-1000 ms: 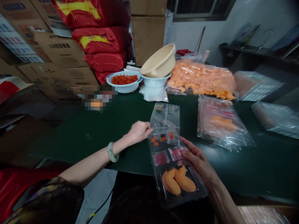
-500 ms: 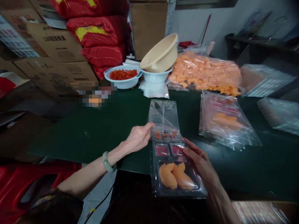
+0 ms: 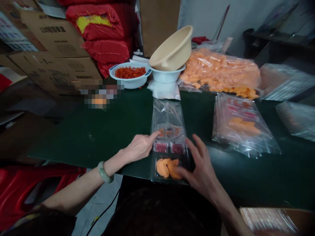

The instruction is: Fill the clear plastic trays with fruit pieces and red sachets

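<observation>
A black compartment tray (image 3: 169, 156) lies on the green table (image 3: 98, 131), most of it inside a clear plastic bag (image 3: 167, 113). It holds orange fruit pieces (image 3: 167, 167) at the near end, two red packs (image 3: 169, 147) in the middle and small orange and dark bits at the far end. My left hand (image 3: 139, 147), with a green bangle on the wrist, grips the bag's left edge, index finger stretched along it. My right hand (image 3: 197, 167) rests with spread fingers on the tray's near right corner.
A pile of bagged trays (image 3: 242, 123) lies to the right. Behind stand a white bowl of red pieces (image 3: 130, 73), a tilted beige bowl (image 3: 172, 52) in another white bowl, and a big bag of orange pieces (image 3: 219, 72). Cardboard boxes (image 3: 54, 32) and red sacks (image 3: 103, 29) stand at the back left.
The tray has slid away from me, deeper into the bag. My right hand moved from the tray's side to its near end, fingers spread. My left hand stayed at the bag's edge.
</observation>
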